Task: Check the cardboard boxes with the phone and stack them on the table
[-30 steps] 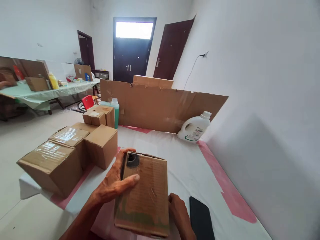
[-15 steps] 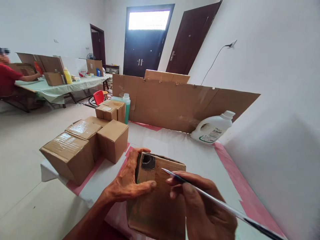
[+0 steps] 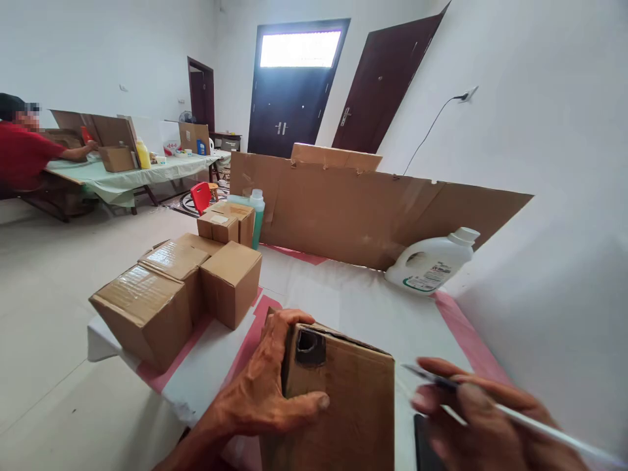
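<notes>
Cardboard box point(image 3: 338, 405) is sitting at the near edge of the table point(image 3: 353, 304), bottom centre of view, dark hole showing in its top corner. Left hand point(image 3: 267, 392) is gripping the box's left side: fingers curling over the top edge, thumb pressing flat on the front face, grip clamped on it. Right hand point(image 3: 483, 425) is hovering just right of the box, blurred, fingers closed on a thin pen-like tool point(image 3: 490, 409) whose tip is pointing toward the box but staying apart from it. Dark flat item point(image 3: 422, 445) is lying on the table under that hand; can't tell what it is.

Further out: taped boxes point(image 3: 181, 288) are clustering on the table's left side, green bottle point(image 3: 256, 212) behind them. White jug point(image 3: 432, 261) is lying tilted against the cardboard sheet point(image 3: 373, 209) at the far edge. Person in red point(image 3: 24, 154) is working at a separate table far left.
</notes>
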Available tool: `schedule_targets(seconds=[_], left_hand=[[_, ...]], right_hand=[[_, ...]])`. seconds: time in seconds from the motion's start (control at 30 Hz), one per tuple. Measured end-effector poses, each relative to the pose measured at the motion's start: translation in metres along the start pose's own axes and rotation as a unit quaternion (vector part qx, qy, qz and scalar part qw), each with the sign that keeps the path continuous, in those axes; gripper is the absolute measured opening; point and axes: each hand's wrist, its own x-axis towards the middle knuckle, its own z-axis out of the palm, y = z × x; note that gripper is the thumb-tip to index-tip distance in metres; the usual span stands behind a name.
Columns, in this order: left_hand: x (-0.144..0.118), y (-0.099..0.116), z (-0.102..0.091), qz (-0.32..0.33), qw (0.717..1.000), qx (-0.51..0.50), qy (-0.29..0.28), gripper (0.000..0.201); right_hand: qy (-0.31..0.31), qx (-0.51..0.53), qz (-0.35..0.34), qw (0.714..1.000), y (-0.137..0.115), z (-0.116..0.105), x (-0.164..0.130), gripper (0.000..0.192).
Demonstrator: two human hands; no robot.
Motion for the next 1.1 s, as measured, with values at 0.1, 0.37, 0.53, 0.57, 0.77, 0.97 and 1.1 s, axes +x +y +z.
schedule_targets(seconds=[0.1, 0.37, 0.53, 0.57, 0.77, 0.97, 1.1], left_hand=[[-0.002, 0.0, -0.001, -0.01, 1.0, -0.013, 0.002, 0.075], [-0.002, 0.001, -0.001, -0.01, 1.0, 0.002, -0.006, 0.068], [-0.003, 0.001, 0.0, -0.022, 1.0, -0.002, -0.007, 0.068], [-0.004, 0.001, 0.0, -0.024, 1.0, -0.006, -0.009, 0.069], [-0.004, 0.005, 0.0, -0.015, 1.0, -0.008, -0.008, 0.064], [-0.004, 0.005, -0.001, -0.018, 1.0, -0.009, -0.011, 0.066], [-0.005, 0.003, -0.001, -0.018, 1.0, -0.004, 0.007, 0.07]], right_hand=[[0.002, -0.178, 0.042, 0.983, 0.044, -0.027, 0.037, 0.037], [-0.197, -0.501, 0.145, 0.83, 0.155, -0.03, -0.004, 0.027], [-0.197, -0.557, 0.164, 0.79, 0.156, -0.038, -0.018, 0.024], [-0.188, -0.566, 0.164, 0.786, 0.155, -0.045, -0.017, 0.027], [-0.04, -0.666, 0.215, 0.713, 0.149, -0.099, -0.021, 0.059], [-0.009, -0.593, 0.307, 0.744, 0.159, -0.123, -0.016, 0.101], [-0.059, -0.548, 0.309, 0.775, 0.186, -0.15, -0.009, 0.098]])
